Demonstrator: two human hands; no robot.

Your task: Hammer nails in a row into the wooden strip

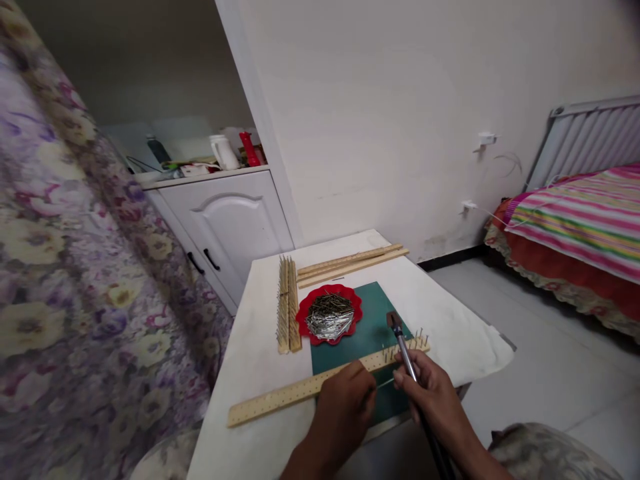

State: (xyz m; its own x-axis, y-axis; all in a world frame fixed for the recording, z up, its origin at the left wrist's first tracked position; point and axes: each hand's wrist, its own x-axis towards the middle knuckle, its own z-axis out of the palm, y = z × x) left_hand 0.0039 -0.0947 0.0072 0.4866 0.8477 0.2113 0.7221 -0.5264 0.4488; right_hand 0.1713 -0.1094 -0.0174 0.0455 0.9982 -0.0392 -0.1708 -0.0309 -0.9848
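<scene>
My right hand is wrapped round a hammer, its head up and its dark handle slanting down toward me. My left hand is closed at the near edge of a drilled wooden strip. A thin nail shows in the small gap between my two hands, its near end at my left fingers; its other end reaches my right fingertips. Several nails stand upright in the strip's right end. Under the strip lies a green mat. Beyond it, a red scalloped dish holds a heap of loose nails.
Two nail-studded strips lie left of the dish. Several bare wooden strips lie along the back of the white-covered table. A floral curtain hangs at left, a white cabinet behind, a bed at right.
</scene>
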